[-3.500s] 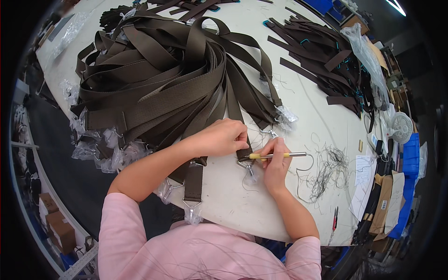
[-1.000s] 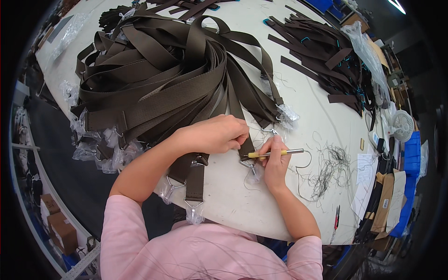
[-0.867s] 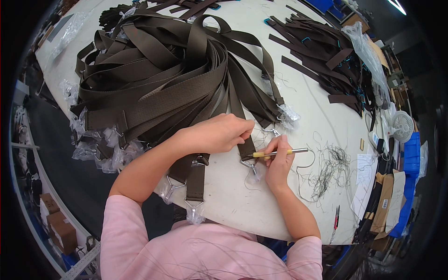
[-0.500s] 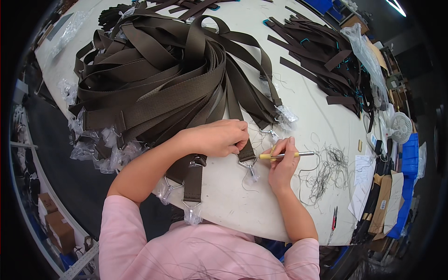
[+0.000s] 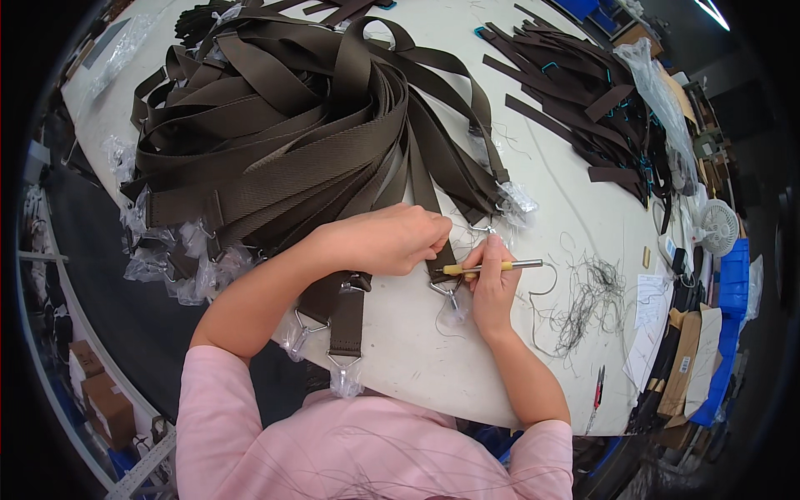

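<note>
Right hand (image 5: 492, 283) grips a pen-like tool (image 5: 493, 267), tip at the strap end (image 5: 440, 265). Left hand (image 5: 387, 240), closed, pins that strap on the table (image 5: 533, 192), beside the strap pile (image 5: 283, 133). Step judged: trimming threads; next needs steady tip.

Flat brown strap end (image 5: 440, 265), yellow-handled tool (image 5: 492, 267)

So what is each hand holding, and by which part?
The right hand holds a thin pen-like tool around its yellow grip end. The left hand presses down on a brown strap near its metal-clip end.
</note>
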Available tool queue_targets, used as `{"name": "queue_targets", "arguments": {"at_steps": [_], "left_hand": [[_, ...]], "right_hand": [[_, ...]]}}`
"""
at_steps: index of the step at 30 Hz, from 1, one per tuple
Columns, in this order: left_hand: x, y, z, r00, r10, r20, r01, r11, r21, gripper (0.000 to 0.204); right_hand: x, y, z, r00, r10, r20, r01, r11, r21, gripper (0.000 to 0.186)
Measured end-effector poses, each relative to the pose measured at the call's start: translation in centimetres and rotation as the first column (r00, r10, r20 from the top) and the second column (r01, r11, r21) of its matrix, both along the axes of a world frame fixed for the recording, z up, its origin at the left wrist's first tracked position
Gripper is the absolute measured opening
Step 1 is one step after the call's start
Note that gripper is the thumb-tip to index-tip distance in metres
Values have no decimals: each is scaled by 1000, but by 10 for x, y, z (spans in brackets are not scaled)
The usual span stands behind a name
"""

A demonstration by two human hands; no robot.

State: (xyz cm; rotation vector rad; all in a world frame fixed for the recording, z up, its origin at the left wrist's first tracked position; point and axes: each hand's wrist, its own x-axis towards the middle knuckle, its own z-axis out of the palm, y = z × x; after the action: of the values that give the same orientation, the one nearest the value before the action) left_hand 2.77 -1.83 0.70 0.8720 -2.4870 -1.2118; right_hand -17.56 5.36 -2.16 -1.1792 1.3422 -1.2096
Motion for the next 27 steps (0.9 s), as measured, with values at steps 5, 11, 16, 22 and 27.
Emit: {"name": "queue_targets", "arguments": {"at_steps": [5,11,16,22,27], "left_hand": [[0,0,-3,1000,2,-20,-2,999,-32,11],[0,-1,0,1000,7,-14,-7,1000,-15,11],[0,-2,-1,1000,5,-16,-6,1000,-25,11],[-4,-2,3,984,178,-19,-168,955,243,9],[-8,1,-8,948,301,-107,-319,896,-310,32]], "right_hand": [[-1,-1,-1,1000,15,-6,-15,1000,8,51],[1,-2,-1,999,15,-36,-16,1000,-14,52],[2,-3,-1,998,16,-65,-17,1000,-14,53],[-8,2,-1,995,-39,92,43,998,-50,48],[-33,15,2,969,-68,-237,-45,897,-440,39]]}}
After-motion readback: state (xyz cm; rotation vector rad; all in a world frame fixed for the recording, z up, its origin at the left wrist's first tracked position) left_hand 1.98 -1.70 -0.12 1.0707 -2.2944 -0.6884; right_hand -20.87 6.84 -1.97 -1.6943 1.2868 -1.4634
